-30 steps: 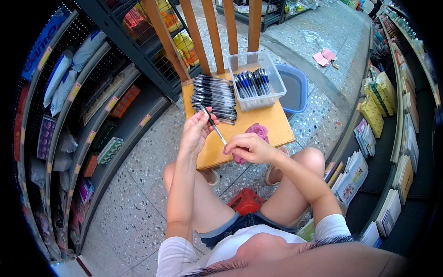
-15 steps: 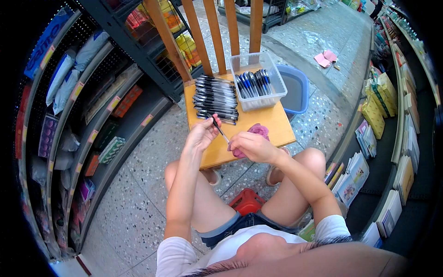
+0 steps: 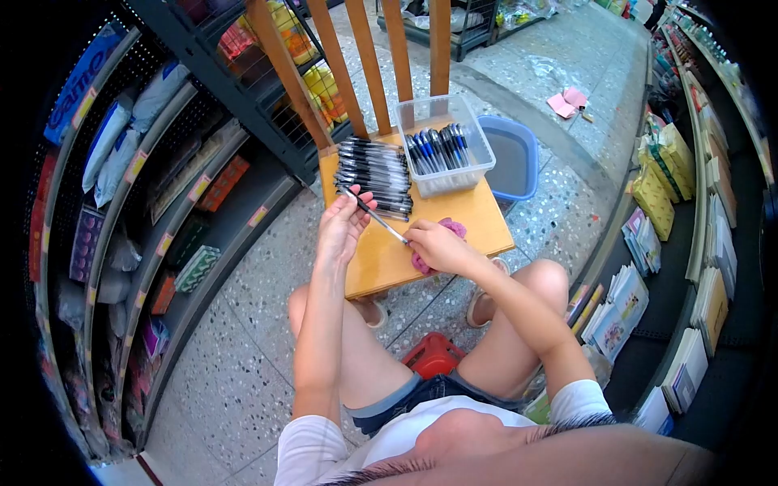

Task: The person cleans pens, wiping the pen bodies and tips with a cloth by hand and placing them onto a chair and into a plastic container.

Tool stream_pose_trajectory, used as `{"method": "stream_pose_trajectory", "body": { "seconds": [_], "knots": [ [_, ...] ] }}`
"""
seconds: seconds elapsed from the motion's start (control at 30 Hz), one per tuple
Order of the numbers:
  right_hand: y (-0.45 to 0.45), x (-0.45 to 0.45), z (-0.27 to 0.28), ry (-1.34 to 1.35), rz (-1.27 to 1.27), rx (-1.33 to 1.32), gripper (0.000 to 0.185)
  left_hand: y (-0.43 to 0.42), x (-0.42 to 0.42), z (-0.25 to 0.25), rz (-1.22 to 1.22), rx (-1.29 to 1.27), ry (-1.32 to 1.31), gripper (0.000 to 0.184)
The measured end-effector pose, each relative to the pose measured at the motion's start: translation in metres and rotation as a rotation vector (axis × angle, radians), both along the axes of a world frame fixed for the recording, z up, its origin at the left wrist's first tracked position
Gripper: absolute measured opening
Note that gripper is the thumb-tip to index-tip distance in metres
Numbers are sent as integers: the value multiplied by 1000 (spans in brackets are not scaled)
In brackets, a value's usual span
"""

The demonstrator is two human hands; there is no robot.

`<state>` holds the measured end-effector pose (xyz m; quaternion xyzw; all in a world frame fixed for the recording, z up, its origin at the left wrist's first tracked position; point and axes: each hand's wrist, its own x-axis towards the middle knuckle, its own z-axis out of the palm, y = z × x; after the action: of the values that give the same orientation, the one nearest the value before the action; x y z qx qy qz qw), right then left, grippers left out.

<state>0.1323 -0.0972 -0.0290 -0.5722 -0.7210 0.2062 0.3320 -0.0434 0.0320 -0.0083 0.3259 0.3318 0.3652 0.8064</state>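
Pinching pen (image 3: 381, 219) in left hand (image 3: 340, 228), clamping right hand (image 3: 438, 245) on its pale end; can't tell if gripping pink cloth (image 3: 455, 228) too.

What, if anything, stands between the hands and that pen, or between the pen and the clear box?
Nothing visible stands between the left hand and the pen, which it grips; the right hand is at the other end. Toward the clear box, the laid-out pens lie partly between, flat on the chair seat.
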Motion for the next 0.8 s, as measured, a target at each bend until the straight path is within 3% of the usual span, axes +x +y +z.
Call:
{"method": "stream_pose_trajectory", "body": {
  "seconds": [0.07,0.37,0.47,0.8],
  "knots": [
    [2,-2,-5,41,-25,83,19,-2,2,2,-18,30,-13,27],
    [-5,-2,25,435,-114,-64,23,-4,-1,9,-44,47,-10,29],
    [-8,-3,42,527,-111,-273,23,-3,0,10,-53,35,-28,29],
    [-8,-7,27,538,-107,-129,11,-1,8,9,-65,19,-15,24]
  ]
}}
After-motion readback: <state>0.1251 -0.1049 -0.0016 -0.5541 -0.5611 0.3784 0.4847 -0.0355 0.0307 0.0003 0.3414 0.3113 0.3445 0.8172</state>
